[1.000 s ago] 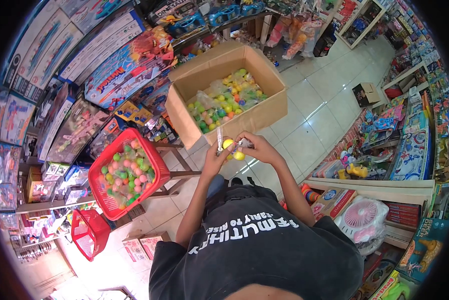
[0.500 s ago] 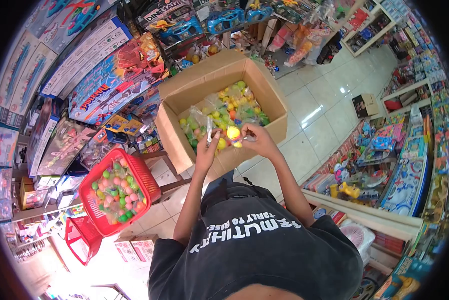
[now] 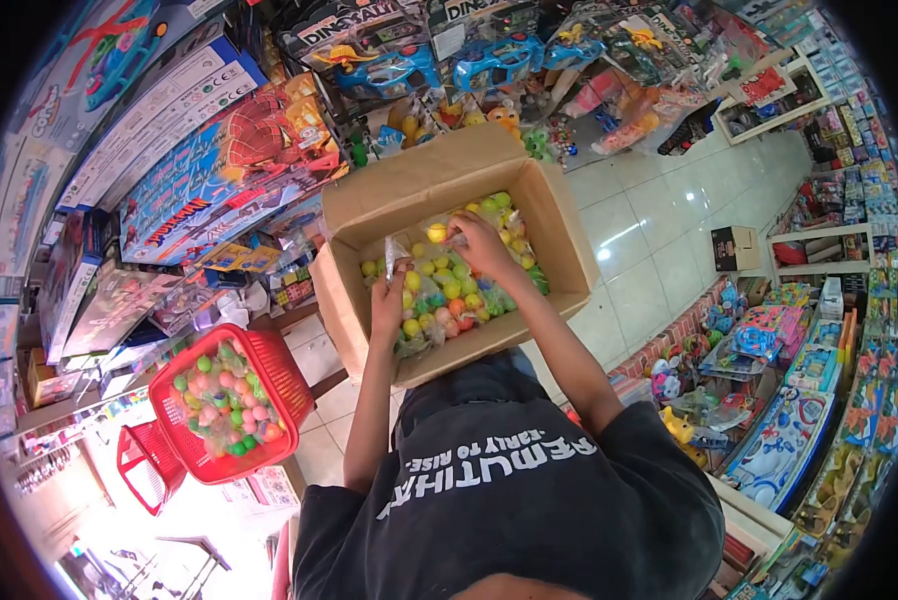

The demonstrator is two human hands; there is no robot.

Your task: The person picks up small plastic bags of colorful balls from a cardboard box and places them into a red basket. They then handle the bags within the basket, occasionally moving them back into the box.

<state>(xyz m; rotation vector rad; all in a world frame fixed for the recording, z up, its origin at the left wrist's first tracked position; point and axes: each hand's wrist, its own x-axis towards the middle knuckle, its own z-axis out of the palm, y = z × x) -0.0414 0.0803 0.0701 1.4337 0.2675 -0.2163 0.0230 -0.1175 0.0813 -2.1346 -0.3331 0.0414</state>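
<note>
An open cardboard box [image 3: 419,160] stands before me, holding many small balls [image 3: 456,288], mostly yellow and green, with some orange and pink, amid clear plastic bags. At the box's left side my left hand [image 3: 389,295] is closed on the gathered edge of a clear plastic bag [image 3: 391,256]. My right hand [image 3: 477,243] reaches over the box's middle, its fingertips pinching a yellow ball [image 3: 437,233]. The bag's lower part blends in with the balls below.
A red plastic basket [image 3: 291,385] of bagged colourful balls stands left of the box, its handle [image 3: 149,468] hanging outward. Boxed toys [image 3: 234,165] line the left, and packaged dinosaur toys [image 3: 394,65] hang at the back. Toy shelves run along the right beyond the tiled floor [image 3: 629,220].
My right hand has moved from the box's near edge farther in over the balls, away from my left hand. My left hand has shifted slightly left, still with the plastic bag.
</note>
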